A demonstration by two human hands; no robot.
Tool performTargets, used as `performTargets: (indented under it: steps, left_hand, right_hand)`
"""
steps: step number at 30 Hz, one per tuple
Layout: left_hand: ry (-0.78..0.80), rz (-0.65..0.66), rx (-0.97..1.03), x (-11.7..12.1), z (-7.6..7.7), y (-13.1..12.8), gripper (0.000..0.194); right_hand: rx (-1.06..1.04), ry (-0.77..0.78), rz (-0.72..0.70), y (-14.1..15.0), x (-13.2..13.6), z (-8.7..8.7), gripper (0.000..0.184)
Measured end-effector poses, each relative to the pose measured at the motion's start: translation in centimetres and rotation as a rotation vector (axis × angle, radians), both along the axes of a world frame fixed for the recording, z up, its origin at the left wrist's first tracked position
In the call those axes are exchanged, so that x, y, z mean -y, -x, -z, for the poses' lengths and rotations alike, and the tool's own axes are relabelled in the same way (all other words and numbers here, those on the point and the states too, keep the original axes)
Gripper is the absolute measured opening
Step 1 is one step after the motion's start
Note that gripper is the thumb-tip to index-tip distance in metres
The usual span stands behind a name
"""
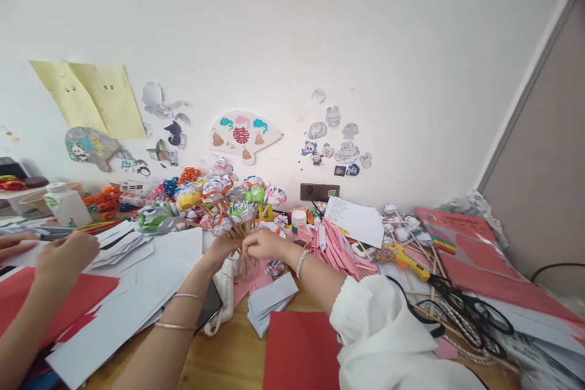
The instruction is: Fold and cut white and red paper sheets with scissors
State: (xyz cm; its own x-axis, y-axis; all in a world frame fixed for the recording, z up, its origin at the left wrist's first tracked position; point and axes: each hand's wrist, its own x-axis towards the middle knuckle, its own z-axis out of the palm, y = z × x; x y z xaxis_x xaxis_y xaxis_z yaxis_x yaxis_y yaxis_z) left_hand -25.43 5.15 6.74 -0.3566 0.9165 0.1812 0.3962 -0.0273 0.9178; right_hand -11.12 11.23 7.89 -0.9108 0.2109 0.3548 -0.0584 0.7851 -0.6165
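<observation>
A bunch of paper flowers [241,212] on thin wooden sticks stands upright in front of me, with white petals edged in orange, green, pink and yellow. My left hand [222,251] is wrapped round the stick stems from the left. From the right, my right hand [264,245] is closed at the same stems, its fingertips touching them; whether it pinches one stick cannot be made out. Stick ends show below my hands. Close under them lie a stack of cut white paper [273,303] and a pink paper piece [249,289].
A co-worker's hands [64,253] are at the left, above red and white sheets. Red paper [299,350] lies near me. Pink strips [336,253], a yellow glue gun [410,262] and black scissors [470,304] lie right. A white bottle [67,204] stands at the left.
</observation>
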Motion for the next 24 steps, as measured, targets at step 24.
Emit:
performTargets:
  steps: [24]
  left_hand:
    - [-0.077, -0.043, 0.067, 0.2, -0.1, -0.9, 0.023]
  right_hand:
    - [-0.070, -0.016, 0.114, -2.4, 2.5, -3.6, 0.023]
